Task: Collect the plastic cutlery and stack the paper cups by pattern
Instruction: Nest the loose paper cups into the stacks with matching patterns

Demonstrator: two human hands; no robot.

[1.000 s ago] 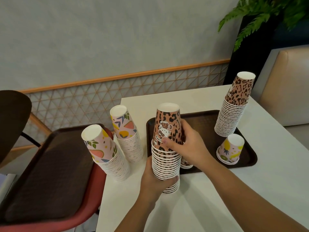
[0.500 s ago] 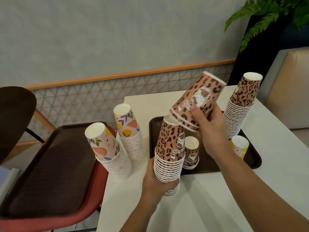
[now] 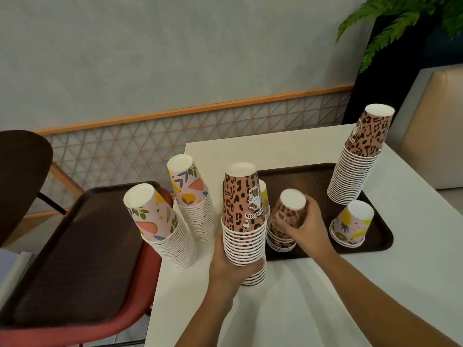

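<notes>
My left hand grips the base of a tall leopard-print cup stack standing upside down at the table's front. My right hand holds a short leopard-print stack set on the brown tray just right of it. A second tall leopard stack leans at the tray's far right. A short fruit-print stack sits at the tray's right front, and another fruit-print cup peeks from behind the held stack. Two tall fruit-print stacks stand on the white table's left. No cutlery is visible.
The white table ends close on the left, where a red chair carries a second brown tray. A dark chair stands far left. A beige seat and a potted plant lie to the right.
My right hand lifted the top few leopard cups off the stack in my left hand, swung them right, and lowered them onto the small leopard cups on the tray.
</notes>
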